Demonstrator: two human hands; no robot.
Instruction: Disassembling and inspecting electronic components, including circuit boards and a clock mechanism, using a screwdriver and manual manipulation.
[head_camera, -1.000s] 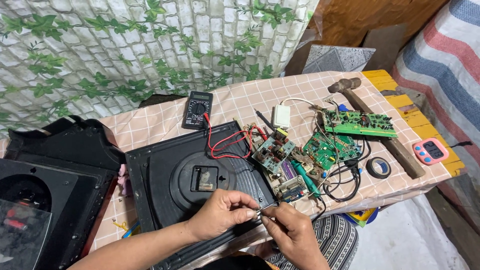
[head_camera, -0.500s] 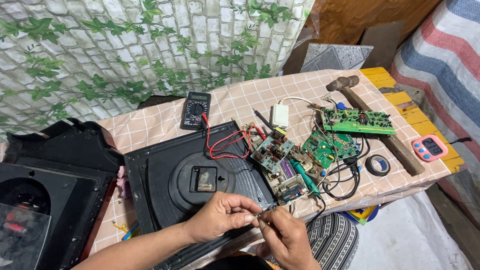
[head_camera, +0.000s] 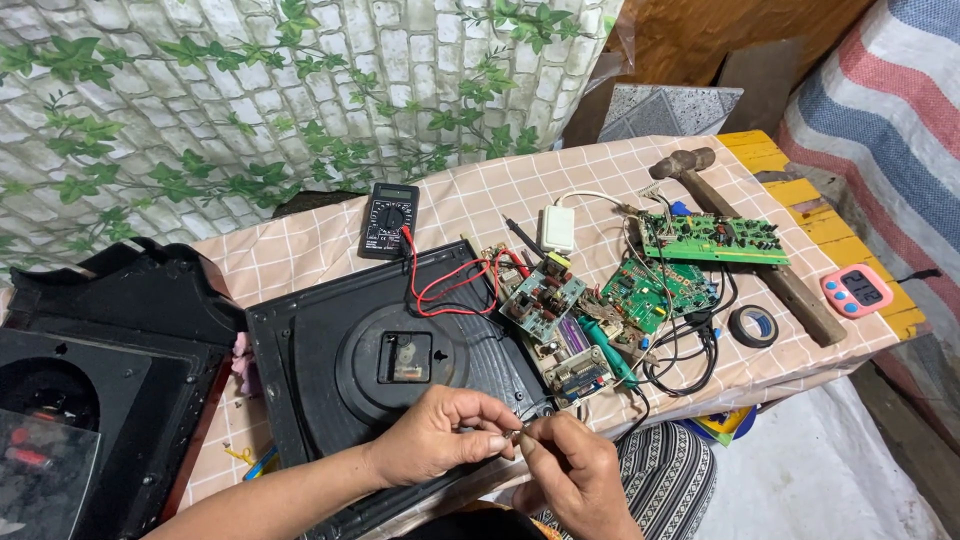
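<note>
Hands barely moved, both still pinching a thin wire (head_camera: 515, 434) (perhaps bare-ended).

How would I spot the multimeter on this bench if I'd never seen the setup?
Start at the table with the pink checked cloth and find the big black plastic panel lying flat on it. Just beyond the panel's far edge, toward the leaf-patterned wall, lies the multimeter. It is the only dark, handheld box with a round dial, and red test leads loop from it toward the circuit boards.
</note>
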